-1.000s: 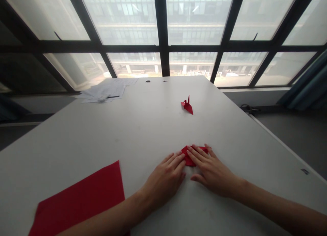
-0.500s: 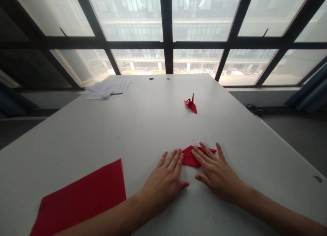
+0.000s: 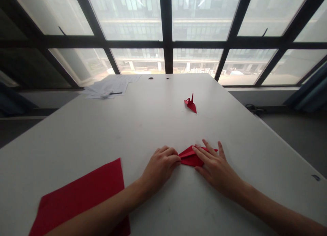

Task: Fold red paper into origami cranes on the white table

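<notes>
A folded piece of red origami paper lies on the white table between my hands, long and pointed with a crease along its middle. My left hand pinches its left tip between thumb and fingers; the tip itself is hidden. My right hand rests flat on the right part with fingers spread, covering some of it. The right point of the paper shows past my fingers. Farther back stands a finished red paper crane, touched by neither hand.
A large red sheet lies at the lower left, partly under my left forearm. White papers with a dark pen are at the table's far left. The table reaches to the windows. A dark mark is near the right edge.
My left hand has gone from lying flat with fingers outstretched to pinching the paper's left tip. My right hand stays on the paper, its fingers slightly more spread.
</notes>
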`<state>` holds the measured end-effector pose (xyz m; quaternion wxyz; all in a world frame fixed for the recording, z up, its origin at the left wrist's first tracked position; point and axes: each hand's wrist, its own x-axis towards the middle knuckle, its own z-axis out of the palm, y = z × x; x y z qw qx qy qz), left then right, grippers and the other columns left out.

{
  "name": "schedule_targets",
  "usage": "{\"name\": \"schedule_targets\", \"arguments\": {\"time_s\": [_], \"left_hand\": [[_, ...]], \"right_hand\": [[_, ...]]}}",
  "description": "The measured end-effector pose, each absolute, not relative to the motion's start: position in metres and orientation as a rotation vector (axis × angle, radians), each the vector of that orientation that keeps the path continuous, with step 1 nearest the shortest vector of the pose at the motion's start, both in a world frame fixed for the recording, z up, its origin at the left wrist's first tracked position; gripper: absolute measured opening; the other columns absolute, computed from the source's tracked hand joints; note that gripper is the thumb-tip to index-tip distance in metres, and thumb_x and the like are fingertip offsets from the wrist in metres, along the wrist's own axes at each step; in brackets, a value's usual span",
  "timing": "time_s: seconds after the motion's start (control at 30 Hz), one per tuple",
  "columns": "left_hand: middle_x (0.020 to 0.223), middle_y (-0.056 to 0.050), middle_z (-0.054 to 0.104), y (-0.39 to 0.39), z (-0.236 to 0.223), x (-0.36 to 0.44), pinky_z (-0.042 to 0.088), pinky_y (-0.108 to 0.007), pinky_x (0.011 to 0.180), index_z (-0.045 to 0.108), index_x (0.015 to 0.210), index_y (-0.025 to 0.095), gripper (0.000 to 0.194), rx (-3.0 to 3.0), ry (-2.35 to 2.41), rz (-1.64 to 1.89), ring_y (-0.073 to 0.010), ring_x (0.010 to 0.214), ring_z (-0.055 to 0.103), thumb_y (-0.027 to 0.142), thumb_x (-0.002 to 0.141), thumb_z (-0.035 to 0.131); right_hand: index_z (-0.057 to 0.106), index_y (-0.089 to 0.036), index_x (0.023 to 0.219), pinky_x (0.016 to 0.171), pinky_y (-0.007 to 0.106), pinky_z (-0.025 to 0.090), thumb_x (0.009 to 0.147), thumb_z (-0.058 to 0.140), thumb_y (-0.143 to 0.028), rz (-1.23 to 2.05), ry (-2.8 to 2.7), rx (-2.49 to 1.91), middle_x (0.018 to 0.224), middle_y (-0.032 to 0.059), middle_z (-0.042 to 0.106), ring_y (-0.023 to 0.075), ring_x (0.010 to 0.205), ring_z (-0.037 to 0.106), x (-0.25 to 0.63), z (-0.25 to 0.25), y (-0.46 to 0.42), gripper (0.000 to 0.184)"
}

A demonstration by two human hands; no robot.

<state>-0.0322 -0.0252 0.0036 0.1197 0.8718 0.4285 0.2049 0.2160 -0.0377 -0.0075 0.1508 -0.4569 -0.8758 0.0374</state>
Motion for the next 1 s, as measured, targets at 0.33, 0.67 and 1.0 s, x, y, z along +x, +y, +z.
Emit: {"name": "schedule_targets", "arguments": {"time_s": [0.33,0.67,1.0], "left_hand": [[0.091,0.0,0.068,-0.023,0.01,-0.032,0.04,-0.031,0.082,0.071,0.095,0.024,0.01,2.62,1.227,0.52,-0.0173,0.087,0.058,0.023,0.096,0.061],[0.089,-0.002,0.066,-0.021,0.005,-0.028,0.041,-0.031,0.081,0.071,0.097,0.024,0.017,2.605,1.238,0.541,-0.0186,0.087,0.056,0.017,0.097,0.056],[0.092,-0.001,0.068,-0.024,0.006,-0.027,0.041,-0.035,0.087,0.069,0.089,0.023,0.006,2.548,1.306,0.61,-0.02,0.091,0.058,0.025,0.093,0.064]], "right_hand": [[0.069,-0.025,0.084,0.109,0.049,0.028,0.094,0.06,-0.019,0.12,-2.426,-1.013,0.089,0.0015,0.065,0.0197,0.094,0.057,0.218,0.001,-0.026,0.015],[0.063,-0.02,0.083,0.096,0.042,0.032,0.098,0.053,-0.019,0.221,-2.389,-1.141,0.09,0.004,0.064,0.0214,0.092,0.053,0.211,0.002,-0.022,0.018],[0.062,-0.022,0.078,0.096,0.041,0.027,0.093,0.063,-0.021,0.287,-2.266,-1.235,0.083,0.0001,0.067,0.0194,0.087,0.056,0.211,-0.002,-0.02,0.015]]}}
